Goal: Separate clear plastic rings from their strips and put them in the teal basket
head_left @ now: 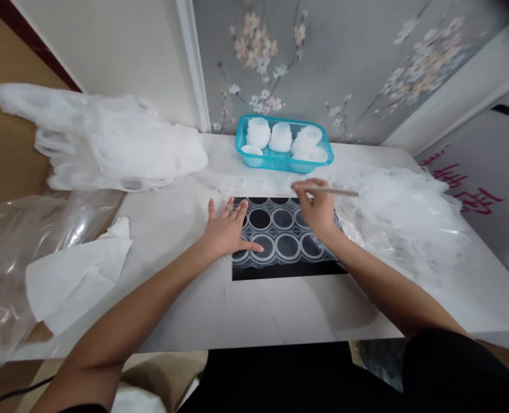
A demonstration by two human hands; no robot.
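A clear sheet with whitish rings (287, 245) lies over a black mat (288, 272) on the table in front of me. Spread flat, my left hand (226, 232) presses on the left edge of the sheet, its thumb pointing right across a ring. My right hand (318, 209) is closed around a thin brownish stick (334, 191) above the sheet's right part. The stick points right, and its end near my fingers is partly hidden. I cannot make out whether its tip touches the sheet.
At the back stands a blue basket (284, 166) with stacks of white round pieces (280, 137). Ring-patterned sheets (404, 212) heap up on the right. A white bundle (125, 137) lies back left, with clear plastic (4, 258) and white paper (80, 275) nearer me.
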